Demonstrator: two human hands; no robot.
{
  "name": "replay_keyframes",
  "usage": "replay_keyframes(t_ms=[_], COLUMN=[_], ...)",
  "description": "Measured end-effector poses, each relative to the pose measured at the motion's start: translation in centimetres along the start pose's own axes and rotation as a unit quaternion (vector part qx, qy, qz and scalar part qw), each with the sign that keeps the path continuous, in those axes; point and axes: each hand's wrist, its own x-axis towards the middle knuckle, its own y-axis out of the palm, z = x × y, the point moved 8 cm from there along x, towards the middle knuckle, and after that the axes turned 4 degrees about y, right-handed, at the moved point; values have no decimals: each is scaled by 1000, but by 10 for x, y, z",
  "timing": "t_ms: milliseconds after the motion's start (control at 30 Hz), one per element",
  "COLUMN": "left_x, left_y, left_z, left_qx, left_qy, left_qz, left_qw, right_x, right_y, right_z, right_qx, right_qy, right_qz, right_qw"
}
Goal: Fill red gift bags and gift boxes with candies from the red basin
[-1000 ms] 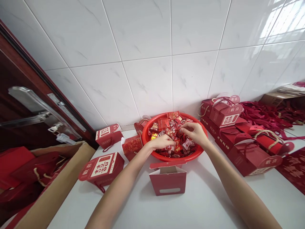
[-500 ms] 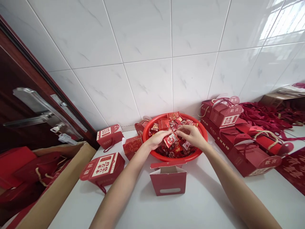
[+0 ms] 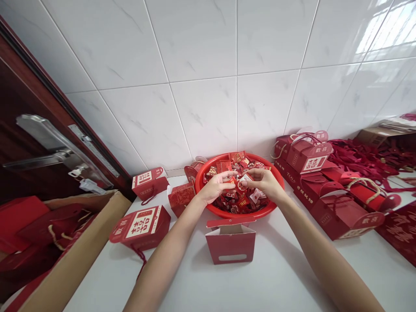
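A red plastic basin [image 3: 212, 211] full of red wrapped candies [image 3: 243, 203] stands against the wall. Over it, my left hand [image 3: 217, 189] is closed, with a red wrapped candy [image 3: 230, 180] between thumb and fingers. Facing it, my right hand [image 3: 264, 184] pinches a red-and-white wrapped candy [image 3: 246, 178] at the fingertips, partly hidden by the fingers. In front of the basin, a dark red gift box [image 3: 230, 246] stands upright with its top flaps open; its inside is mostly out of sight.
Closed red boxes [image 3: 143, 227] sit at the left. More boxes [image 3: 344, 212] are stacked at the right, near a heap of dark red ribbons [image 3: 354, 160]. A cardboard carton [image 3: 74, 255] of red boxes borders the table at left, below a door handle [image 3: 42, 160].
My left hand's grip has shifted, and the red-and-white packet it held no longer shows there. My right hand's fingers have come down and closer to the left hand.
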Motion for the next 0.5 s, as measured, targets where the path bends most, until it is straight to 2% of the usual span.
replay_keyframes(t_ms=[133, 300, 400, 500], left_x=[-2, -1, -1, -2], left_y=[-2, -5, 0, 13], left_z=[-1, 1, 2, 5], left_qx=[-34, -13, 50, 149], left_qy=[-12, -8, 2, 5], left_qz=[-28, -34, -1, 79], left_qw=[999, 999, 999, 986], right_x=[0, 2, 3, 1], right_y=[-6, -11, -14, -17], right_z=[-1, -9, -10, -9], right_qx=[35, 126, 163, 183], right_qy=[11, 20, 25, 30], right_qz=[-19, -41, -54, -74], right_qw=[999, 991, 985, 980])
